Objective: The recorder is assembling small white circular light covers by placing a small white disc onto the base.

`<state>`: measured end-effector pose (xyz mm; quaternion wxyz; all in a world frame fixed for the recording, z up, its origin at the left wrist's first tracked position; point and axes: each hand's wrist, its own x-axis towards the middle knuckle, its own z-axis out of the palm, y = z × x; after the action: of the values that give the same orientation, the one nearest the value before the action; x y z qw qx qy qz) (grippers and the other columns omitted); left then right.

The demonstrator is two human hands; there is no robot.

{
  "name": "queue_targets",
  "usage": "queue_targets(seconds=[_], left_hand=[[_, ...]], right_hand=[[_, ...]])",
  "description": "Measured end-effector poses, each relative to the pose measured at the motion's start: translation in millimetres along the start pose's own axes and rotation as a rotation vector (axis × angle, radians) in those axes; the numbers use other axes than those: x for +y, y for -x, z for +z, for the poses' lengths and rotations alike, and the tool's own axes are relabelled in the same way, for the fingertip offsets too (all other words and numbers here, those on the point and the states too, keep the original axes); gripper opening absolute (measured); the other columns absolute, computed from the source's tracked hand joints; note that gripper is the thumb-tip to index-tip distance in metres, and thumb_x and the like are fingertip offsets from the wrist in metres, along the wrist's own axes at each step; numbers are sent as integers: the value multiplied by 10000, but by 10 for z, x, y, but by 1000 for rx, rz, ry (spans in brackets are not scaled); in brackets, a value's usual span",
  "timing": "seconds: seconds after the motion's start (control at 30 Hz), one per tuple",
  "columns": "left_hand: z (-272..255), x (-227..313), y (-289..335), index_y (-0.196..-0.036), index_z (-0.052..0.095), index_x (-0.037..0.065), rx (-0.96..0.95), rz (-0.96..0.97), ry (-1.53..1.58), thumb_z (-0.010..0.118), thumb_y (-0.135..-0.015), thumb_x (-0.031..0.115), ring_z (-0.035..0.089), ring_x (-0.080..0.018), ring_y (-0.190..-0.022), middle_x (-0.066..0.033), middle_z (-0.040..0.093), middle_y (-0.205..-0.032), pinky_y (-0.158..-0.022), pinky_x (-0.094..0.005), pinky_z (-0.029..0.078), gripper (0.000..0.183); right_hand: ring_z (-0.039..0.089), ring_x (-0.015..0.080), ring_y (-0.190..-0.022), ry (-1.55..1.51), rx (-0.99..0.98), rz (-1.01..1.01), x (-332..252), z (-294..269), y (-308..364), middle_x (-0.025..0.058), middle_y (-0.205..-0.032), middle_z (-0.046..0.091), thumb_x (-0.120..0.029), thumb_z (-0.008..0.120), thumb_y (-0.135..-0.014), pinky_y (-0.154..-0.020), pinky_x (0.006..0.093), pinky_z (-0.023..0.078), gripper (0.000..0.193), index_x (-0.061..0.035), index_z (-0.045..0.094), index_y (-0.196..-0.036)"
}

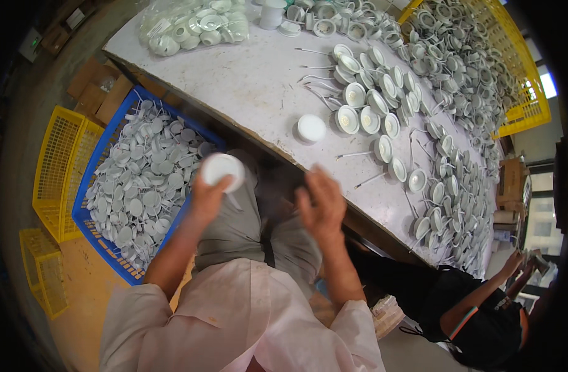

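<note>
My left hand grips a round white LED downlight by its rim, its pale disc face turned up and a short wire hanging below. The hand is over my lap, beside the blue crate. My right hand is raised near the table's edge with its fingers apart and nothing in it; the fingertips are slightly blurred. Just beyond it on the table lies a single white disc. Several open downlight housings with wires stand in rows to the right of that disc.
At my left stands a blue crate full of finished-looking white lights, beside yellow crates. The white table carries a bag of white cups and a large heap of housings by a yellow basket. A co-worker is at the right.
</note>
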<state>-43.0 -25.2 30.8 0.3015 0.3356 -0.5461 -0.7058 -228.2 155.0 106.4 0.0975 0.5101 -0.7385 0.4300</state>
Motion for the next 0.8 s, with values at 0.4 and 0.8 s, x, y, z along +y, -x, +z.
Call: queue_targets(seconds=[0.4, 0.8], left_hand=[[-3983, -966, -137, -1399, 314, 7, 812, -358, -322, 616, -778, 33, 602, -286, -1035, -169, 538, -1223, -814, -317, 526, 691], [-1626, -1064, 39, -1229, 540, 5, 85, -9, -466, 532, -907, 32, 637, -157, -966, -98, 613, -1201, -749, -247, 497, 322]], right_hand=[[385, 382, -1280, 869, 65, 495, 1355, -702, -360, 167, -1270, 548, -391, 746, -742, -1085, 517, 232, 692, -68, 511, -1307], [365, 338, -1321, 740, -122, 622, 1407, -585, -465, 168, -1274, 558, -461, 704, -736, -1117, 579, 104, 778, -92, 449, -1372]])
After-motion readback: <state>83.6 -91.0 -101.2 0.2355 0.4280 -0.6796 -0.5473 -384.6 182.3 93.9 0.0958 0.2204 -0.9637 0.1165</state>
